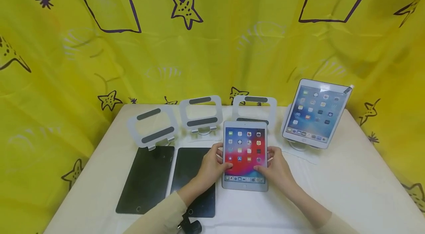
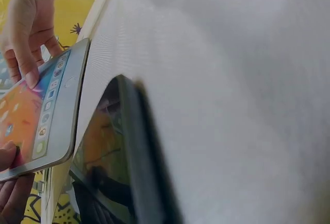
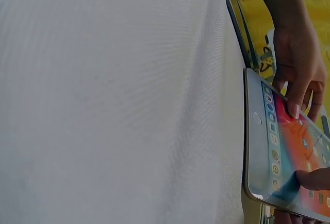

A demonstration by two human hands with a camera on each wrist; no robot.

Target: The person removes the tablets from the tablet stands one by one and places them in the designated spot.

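Observation:
A white tablet [image 1: 245, 154] with a lit home screen is held by both hands, its home button toward the person. My left hand [image 1: 212, 162] grips its left edge, thumb on the screen and fingers behind. On the opposite edge my right hand [image 1: 277, 165] grips it the same way. The right wrist view shows the tablet [image 3: 258, 147] with both thumbs on its glass; the left wrist view shows its lower corner [image 2: 67, 105] too. Behind it stands a white tablet stand [image 1: 273, 106] with grey pads, its lower part hidden by the tablet.
Two dark-screened tablets, one [image 1: 146, 180] at left and one [image 1: 190, 178] under my left forearm, lie on the white table [image 1: 358, 189]. Two bare stands [image 1: 132, 130] [image 1: 218, 108] rise behind them. Another lit tablet [image 1: 315, 114] leans on a stand at right. A black object [image 1: 192, 226] lies in front.

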